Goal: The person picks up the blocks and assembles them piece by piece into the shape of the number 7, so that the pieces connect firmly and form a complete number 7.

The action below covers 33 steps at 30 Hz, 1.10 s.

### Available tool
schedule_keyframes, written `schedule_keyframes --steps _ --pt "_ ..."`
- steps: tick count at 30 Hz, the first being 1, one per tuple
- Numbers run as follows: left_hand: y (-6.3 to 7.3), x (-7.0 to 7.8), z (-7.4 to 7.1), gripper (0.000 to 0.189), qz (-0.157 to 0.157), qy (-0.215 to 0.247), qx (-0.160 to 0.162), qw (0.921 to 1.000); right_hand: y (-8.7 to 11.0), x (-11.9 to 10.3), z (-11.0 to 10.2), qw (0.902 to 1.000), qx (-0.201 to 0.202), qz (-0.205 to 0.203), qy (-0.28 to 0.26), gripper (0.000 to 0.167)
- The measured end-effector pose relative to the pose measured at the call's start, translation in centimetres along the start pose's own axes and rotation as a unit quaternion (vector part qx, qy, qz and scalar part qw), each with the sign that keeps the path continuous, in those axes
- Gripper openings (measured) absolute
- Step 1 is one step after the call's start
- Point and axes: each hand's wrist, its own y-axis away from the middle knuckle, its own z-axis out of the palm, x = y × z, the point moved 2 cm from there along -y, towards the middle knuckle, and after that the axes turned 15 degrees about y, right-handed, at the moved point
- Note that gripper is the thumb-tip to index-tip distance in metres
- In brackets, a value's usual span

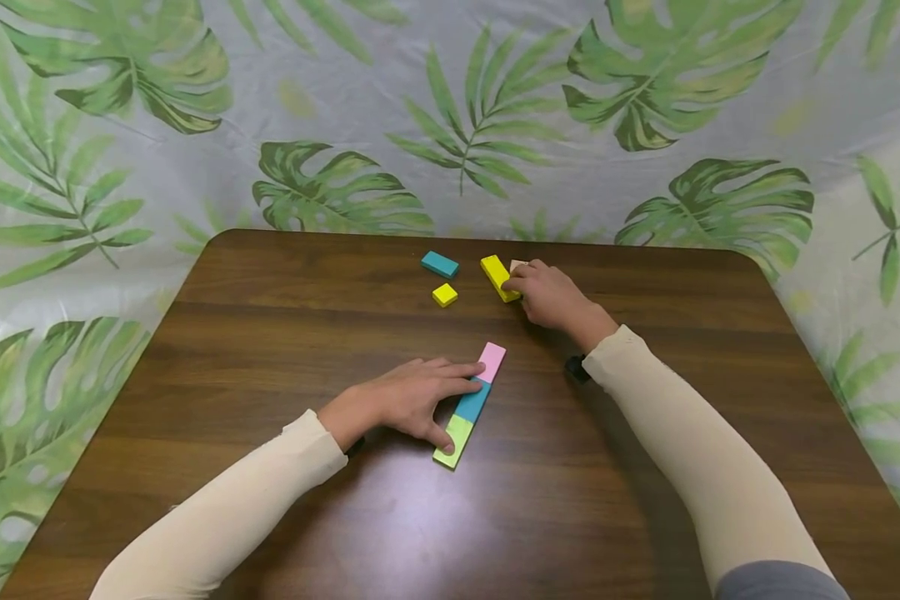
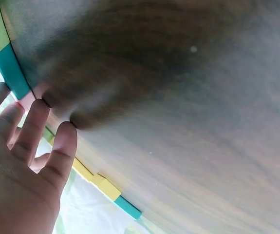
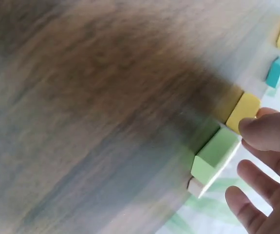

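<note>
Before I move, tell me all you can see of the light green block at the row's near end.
The light green block is a plain, thin rectangular piece that looks like painted wood. It lies flat on the brown table, its length slanting away to the right. Its far end meets a blue block with no gap visible; nothing adjoins its near end. The thumb of the left hand touches its top near that end.

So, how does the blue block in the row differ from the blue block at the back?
The row's blue block lies end to end between the pink block and light green block; the back blue block touches no other. In the head view, the row's blue block slants up to the right, the back blue block down to the right. Both are rectangular and lie on the wooden table.
</note>
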Motion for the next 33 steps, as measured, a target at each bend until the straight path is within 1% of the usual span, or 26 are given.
schedule_keyframes --steps 4,11,14,18,23,27,30,33 --pt "-0.2 0.0 0.0 0.087 0.002 -0.001 0.0 1.0 0.0 0.0 -0.2 1.0 0.003 0.002 -0.005 0.034" --pt "-0.4 0.1 0.1 0.089 0.003 -0.005 -0.003 1.0 0.0 0.7 0.5 0.9988 0.03 -0.012 -0.037 0.026" --pt "-0.4 0.1 0.0 0.089 -0.001 -0.005 -0.006 1.0 -0.2 0.8 0.6 0.9986 0.028 -0.012 -0.043 0.027" --pt "-0.2 -0.1 0.1 0.09 -0.006 -0.006 -0.006 0.9999 -0.8 0.5 0.6 0.9987 0.018 -0.013 -0.045 0.034" --pt "-0.2 0.0 0.1 0.09 0.0 -0.008 -0.005 1.0 -1.2 0.6 0.4 0.9978 -0.013 -0.002 -0.065 0.043" --pt "-0.1 0.1 0.1 0.089 0.002 -0.01 -0.003 0.9999 -1.7 1.3 0.1 0.9959 -0.018 0.029 -0.084 0.054" --pt "-0.1 0.1 0.2 0.089 0.003 -0.01 -0.004 0.9999 -2.0 1.9 -0.1 0.9956 -0.02 0.042 -0.082 0.058" --pt "-0.1 0.1 0.1 0.089 0.006 -0.012 -0.001 0.9999 -2.4 2.2 -0.3 0.9972 -0.026 0.027 -0.065 0.06"
